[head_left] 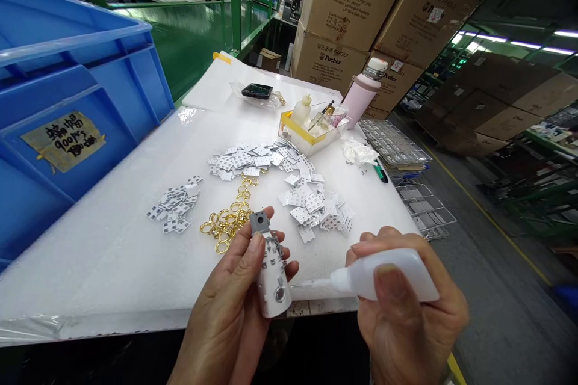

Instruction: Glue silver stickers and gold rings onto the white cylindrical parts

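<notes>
My left hand is wrapped round a white cylindrical part with a grey square end, small grey squares on its side and a round grey detail low down. In my right hand is a white squeeze bottle, held sideways between thumb and fingers. Its thin clear nozzle points left, its tip close to the part's lower side; whether they touch I cannot tell. Just beyond my left hand lies a heap of gold rings. Small white cards with grey squares are scattered behind and to the right.
A smaller card pile lies at left, near a big blue crate. Further back are a yellow-edged tray with bottles, a phone, a pink flask and crumpled tissue. Cardboard boxes are stacked behind the table.
</notes>
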`<move>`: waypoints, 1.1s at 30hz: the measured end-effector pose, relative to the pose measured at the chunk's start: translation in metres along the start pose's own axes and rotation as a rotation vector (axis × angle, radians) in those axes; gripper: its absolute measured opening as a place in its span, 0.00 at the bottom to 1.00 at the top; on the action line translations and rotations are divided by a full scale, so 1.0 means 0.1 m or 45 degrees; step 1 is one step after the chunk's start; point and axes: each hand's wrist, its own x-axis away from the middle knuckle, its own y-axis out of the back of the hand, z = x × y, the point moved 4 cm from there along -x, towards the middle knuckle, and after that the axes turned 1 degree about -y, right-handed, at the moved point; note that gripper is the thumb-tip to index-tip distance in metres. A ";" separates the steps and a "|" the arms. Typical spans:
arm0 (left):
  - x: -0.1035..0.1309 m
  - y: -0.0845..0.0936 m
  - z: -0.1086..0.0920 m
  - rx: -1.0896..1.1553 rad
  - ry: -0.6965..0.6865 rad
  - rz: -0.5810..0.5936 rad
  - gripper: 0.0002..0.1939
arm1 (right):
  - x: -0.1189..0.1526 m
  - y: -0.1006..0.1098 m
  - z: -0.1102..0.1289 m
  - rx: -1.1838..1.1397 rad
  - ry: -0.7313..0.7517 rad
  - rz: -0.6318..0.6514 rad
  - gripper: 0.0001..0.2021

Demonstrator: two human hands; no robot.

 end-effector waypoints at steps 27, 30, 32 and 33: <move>0.06 0.03 0.01 -0.019 -0.040 0.020 0.19 | -0.03 -0.03 0.06 0.006 -0.038 -0.016 0.08; 0.05 0.03 0.03 -0.026 -0.040 0.021 0.19 | -0.03 -0.02 0.06 0.005 -0.030 -0.031 0.07; 0.05 0.03 0.03 -0.033 -0.030 0.021 0.18 | -0.02 -0.03 0.06 -0.003 -0.021 -0.028 0.06; 0.05 0.04 0.04 -0.040 -0.027 0.020 0.18 | -0.02 -0.03 0.06 -0.006 -0.022 -0.023 0.06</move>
